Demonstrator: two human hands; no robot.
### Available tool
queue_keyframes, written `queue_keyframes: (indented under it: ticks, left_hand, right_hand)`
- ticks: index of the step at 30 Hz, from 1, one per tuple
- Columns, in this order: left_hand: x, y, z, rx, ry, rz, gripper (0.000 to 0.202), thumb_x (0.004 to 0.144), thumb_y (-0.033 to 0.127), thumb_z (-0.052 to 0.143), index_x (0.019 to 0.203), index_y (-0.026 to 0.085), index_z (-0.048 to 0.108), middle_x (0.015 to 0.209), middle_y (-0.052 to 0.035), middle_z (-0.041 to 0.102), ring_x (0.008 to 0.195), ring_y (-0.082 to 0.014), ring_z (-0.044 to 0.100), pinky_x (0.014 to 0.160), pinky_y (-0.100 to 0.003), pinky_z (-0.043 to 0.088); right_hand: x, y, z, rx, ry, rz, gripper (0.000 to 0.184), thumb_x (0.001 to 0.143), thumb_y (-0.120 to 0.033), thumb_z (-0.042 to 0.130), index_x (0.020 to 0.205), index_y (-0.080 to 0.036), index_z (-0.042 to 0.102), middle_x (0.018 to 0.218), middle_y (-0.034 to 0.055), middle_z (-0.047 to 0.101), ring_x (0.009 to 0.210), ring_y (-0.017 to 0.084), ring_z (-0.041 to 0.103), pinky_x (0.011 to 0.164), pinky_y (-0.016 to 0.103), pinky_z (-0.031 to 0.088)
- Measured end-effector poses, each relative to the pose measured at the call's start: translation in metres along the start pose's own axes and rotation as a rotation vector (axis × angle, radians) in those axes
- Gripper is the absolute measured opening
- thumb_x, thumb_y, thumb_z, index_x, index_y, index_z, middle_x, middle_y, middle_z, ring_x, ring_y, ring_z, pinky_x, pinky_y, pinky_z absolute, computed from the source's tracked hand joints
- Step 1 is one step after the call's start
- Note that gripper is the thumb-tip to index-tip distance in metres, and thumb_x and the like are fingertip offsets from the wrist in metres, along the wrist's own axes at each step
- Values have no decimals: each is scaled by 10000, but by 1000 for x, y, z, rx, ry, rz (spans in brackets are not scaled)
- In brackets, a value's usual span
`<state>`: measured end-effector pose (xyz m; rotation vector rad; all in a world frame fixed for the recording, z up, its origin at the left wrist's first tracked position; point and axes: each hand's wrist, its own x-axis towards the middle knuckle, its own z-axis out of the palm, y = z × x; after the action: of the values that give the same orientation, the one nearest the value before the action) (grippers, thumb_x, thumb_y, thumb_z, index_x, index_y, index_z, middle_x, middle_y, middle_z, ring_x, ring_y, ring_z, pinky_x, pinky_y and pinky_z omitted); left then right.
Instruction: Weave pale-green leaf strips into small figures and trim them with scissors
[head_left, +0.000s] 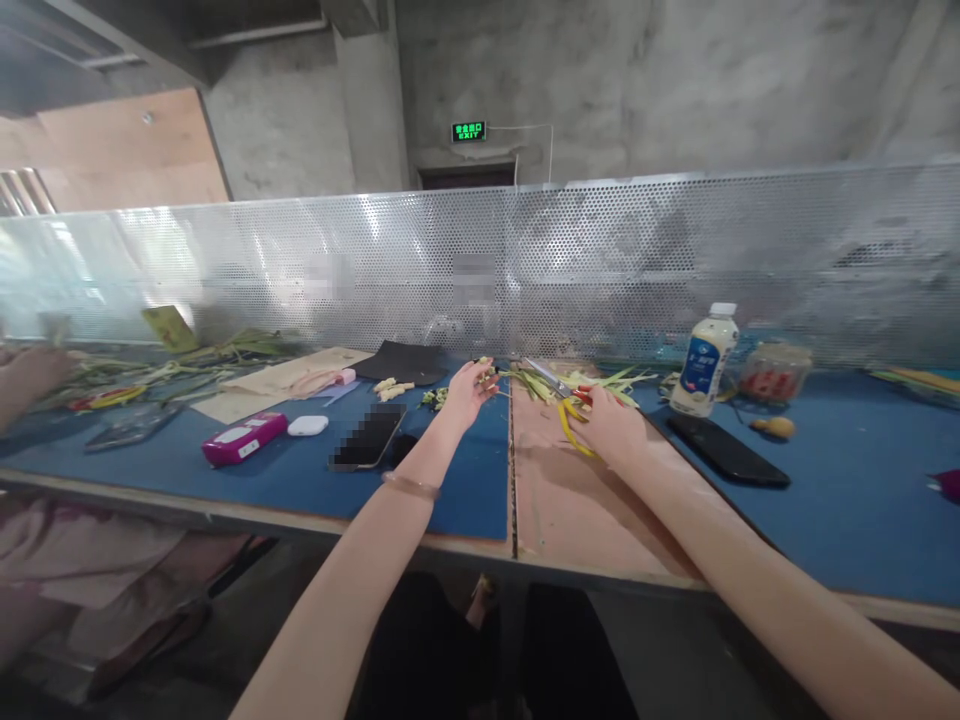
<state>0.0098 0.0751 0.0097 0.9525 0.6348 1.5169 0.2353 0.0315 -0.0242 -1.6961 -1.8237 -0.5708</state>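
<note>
Over the middle of the table, my left hand (471,392) is closed with its fingertips round something small, mostly hidden, with thin pale ends poking out. In my right hand (611,425) is a pair of scissors (564,400) with yellow and red handles. Their metal blades point up and left, toward my left hand, and stop short of it. Beneath and behind the scissors lie loose pale green leaf strips (626,381). Small green and yellowish scraps (433,400) rest on the blue mat just left of my left hand.
Left of my arms are a phone (371,436), a white case (308,426), a magenta box (244,438) and pale knotted pieces (394,388). To the right stand a bottle (701,365), a jar (775,373) and a black phone (727,450). A perforated metal screen (337,270) closes the back. Another person's hand (30,378) is far left.
</note>
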Motion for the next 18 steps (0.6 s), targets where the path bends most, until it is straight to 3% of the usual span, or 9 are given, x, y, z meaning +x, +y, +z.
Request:
queue_keyframes:
  ticks: [5, 10, 14, 16, 18]
  left_hand:
    - [0, 1, 0, -5, -11, 27, 285, 846, 278, 517, 1099, 146, 524, 1074, -73, 569, 878, -178, 585, 731, -368, 504]
    - [-3, 0, 3, 0, -36, 57, 292, 844, 268, 522, 1112, 151, 517, 1058, -67, 573, 857, -168, 590, 719, -355, 508]
    - [-2, -3, 6, -3, -26, 59, 297, 846, 274, 518, 1115, 149, 514, 1075, -73, 568, 878, -177, 586, 732, -368, 505]
    - [-1, -4, 6, -3, -24, 54, 297, 846, 279, 516, 1113, 148, 516, 1085, -76, 564, 892, -183, 583, 742, -377, 502]
    - [-2, -4, 6, -3, -25, 48, 297, 846, 279, 516, 1113, 148, 517, 1087, -77, 564, 894, -184, 582, 744, -378, 501]
  right_hand:
    - [4, 14, -2, -9, -225, 69, 309, 839, -414, 527, 962, -132, 556, 896, 41, 594, 778, 157, 575, 707, 344, 472]
    - [6, 14, -23, 116, -429, 37, 240, 840, -362, 548, 796, -128, 581, 735, -5, 591, 640, 113, 564, 626, 291, 480]
    - [-3, -14, -70, 345, -378, -21, 216, 827, -350, 528, 784, -153, 603, 808, 51, 634, 762, 181, 598, 681, 338, 475]
    - [-23, -40, -103, 510, -343, -78, 250, 864, -375, 418, 872, -202, 598, 926, 65, 644, 855, 195, 602, 721, 335, 478]
    - [-55, -69, -134, 730, -370, -165, 368, 912, -424, 225, 936, -275, 561, 871, 11, 659, 815, 150, 621, 694, 291, 493]
